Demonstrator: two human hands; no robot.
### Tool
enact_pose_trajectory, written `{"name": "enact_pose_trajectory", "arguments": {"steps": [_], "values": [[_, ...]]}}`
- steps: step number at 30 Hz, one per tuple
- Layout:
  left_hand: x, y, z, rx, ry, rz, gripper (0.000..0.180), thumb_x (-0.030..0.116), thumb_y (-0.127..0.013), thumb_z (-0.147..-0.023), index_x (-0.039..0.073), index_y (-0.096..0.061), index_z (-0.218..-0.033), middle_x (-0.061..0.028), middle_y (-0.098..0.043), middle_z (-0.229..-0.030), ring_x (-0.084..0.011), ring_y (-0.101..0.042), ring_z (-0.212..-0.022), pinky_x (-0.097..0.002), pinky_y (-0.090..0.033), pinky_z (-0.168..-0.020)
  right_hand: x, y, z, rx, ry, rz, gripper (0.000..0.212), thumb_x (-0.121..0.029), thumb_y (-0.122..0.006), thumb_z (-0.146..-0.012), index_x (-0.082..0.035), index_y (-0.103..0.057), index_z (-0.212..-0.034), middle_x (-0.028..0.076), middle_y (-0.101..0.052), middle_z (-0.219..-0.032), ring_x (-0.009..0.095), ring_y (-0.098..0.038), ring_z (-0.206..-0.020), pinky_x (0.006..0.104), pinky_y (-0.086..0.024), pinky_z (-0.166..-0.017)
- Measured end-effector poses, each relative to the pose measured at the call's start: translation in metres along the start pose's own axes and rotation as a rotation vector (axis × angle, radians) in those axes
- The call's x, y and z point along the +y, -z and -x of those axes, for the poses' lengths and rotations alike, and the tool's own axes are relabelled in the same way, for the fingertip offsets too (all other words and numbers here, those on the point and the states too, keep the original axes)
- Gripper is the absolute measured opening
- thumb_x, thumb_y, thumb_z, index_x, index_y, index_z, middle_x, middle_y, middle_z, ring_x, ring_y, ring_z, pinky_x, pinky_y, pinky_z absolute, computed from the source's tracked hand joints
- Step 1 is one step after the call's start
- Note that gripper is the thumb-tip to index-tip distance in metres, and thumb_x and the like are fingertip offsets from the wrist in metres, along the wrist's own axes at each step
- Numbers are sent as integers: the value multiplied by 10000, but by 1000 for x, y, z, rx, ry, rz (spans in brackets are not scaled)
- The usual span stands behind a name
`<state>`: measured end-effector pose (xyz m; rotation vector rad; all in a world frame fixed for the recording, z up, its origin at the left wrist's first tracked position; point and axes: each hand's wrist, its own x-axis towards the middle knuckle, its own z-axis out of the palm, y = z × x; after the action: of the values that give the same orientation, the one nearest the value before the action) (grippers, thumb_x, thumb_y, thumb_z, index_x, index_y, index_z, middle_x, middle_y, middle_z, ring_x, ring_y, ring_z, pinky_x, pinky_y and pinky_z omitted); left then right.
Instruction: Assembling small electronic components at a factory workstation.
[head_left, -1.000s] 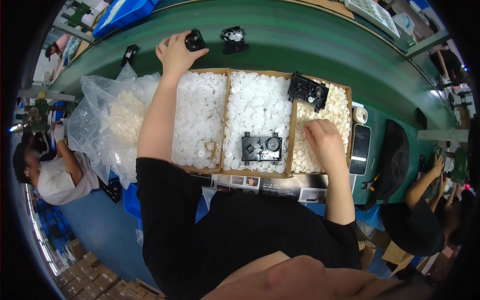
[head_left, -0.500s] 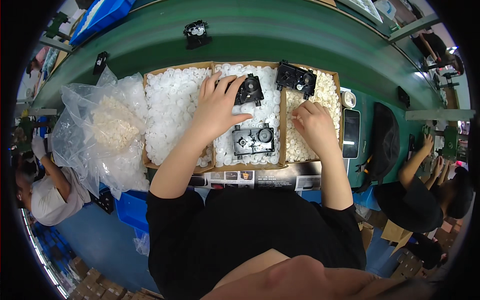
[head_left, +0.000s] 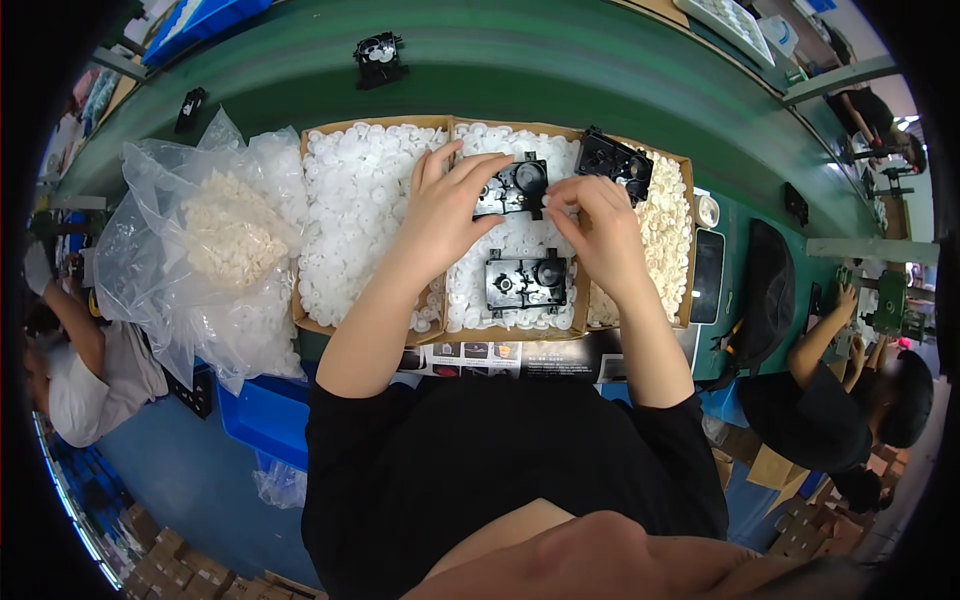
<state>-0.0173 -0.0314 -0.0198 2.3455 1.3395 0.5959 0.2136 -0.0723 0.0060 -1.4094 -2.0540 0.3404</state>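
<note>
"Leftmost?"
"A clear plastic bag (head_left: 150,265) of cream parts (head_left: 232,232)."
"And the left hand (head_left: 438,212)?"
"Fingers spread, gripping a black plastic housing (head_left: 518,187) over white gears (head_left: 465,275) in the middle cardboard compartment (head_left: 512,335)."
"The right hand (head_left: 605,228)?"
"Fingers bunched at the housing's right edge; I can't tell what they pinch."

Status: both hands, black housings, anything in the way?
Left hand gripping upper black housing by its left side. Right hand pinching at its right edge, contents unclear. Close by: lower black housing; third black housing just beyond right hand.
</note>
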Motion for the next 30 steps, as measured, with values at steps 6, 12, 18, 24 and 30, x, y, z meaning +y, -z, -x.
{"name": "enact_pose_trajectory", "arguments": {"steps": [6,12,18,24,30], "values": [[1,2,1,20,0,25,733,186,-863,-796,209,-605,-1482,34,-620,-1497,-318,-374,-1504,-499,-250,-1274,-1,-18,-12,-43,-20,-146,180,-62,-825,-834,-91,-760,-1000,14,-760,-1040,201,-661,-954,339,-472,-947],[0,1,1,28,-9,23,734,208,-872,-790,208,-616,-1477,32,-624,-1497,-315,-381,-1497,-502,-244,-1275,4,-26,-12,-46,-20,-185,176,-58,-850,-811,-86,-790,-975,21,-779,-1069,202,-683,-995,340,-483,-978],[1,1,0,13,-3,19,732,210,-873,-791,205,-617,-1477,29,-622,-1505,-314,-380,-1497,-501,-242,-1274,8,-24,-11,-68,-9,-181,180,-73,-857,-808,-90,-793,-975,18,-781,-1061,203,-680,-1001,347,-464,-999],[2,0,-1,-14,7,10,718,214,-865,-805,205,-617,-1478,35,-617,-1514,-312,-381,-1498,-500,-229,-1280,8,-27,-9,-94,20,-89,177,-98,-864,-806,-97,-791,-968,14,-767,-1108,199,-659,-1027,351,-441,-998],[-3,2,-1,42,29,84,688,204,-851,-825,201,-624,-1474,-14,-626,-1495,-326,-378,-1500,-507,-292,-1253,-12,-33,-5,7,201,102,130,-150,-838,-832,-128,-783,-947,-2,-679,-1112,206,-583,-995,396,-407,-987]]}}
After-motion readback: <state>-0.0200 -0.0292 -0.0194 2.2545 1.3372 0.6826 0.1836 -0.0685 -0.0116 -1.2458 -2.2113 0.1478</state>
